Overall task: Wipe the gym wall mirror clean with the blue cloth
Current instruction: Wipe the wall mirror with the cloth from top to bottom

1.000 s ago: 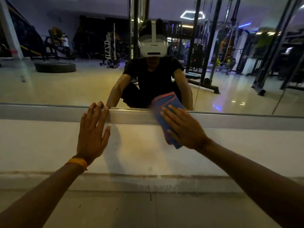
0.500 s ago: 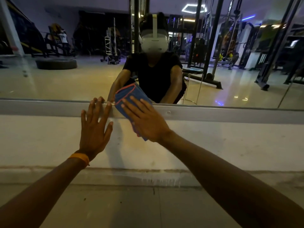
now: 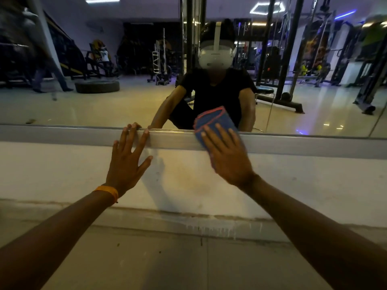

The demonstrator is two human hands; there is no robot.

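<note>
cloth first: the blue cloth [image 3: 211,120] has swung back to the right. half a second ago my feed showed the right hand [image 3: 228,160] pushing it over until it sat just beside the left hand [image 3: 125,164]; now the two are apart again, about where they were a second ago. the right hand lies flat on it, fingers straight and a little fanned. the cloth pokes out past the fingertips, across the metal trim [image 3: 314,143] and onto the bottom edge of the mirror [image 3: 94,105]. the left hand has not shifted, spread wide, fingertips on the trim. i judge this one back-and-forth pass along the lowest strip, with the glass above still to do. writing: none i can read, not on the orange wristband [image 3: 107,192], nor on the reflected white headset [image 3: 215,57].
</note>
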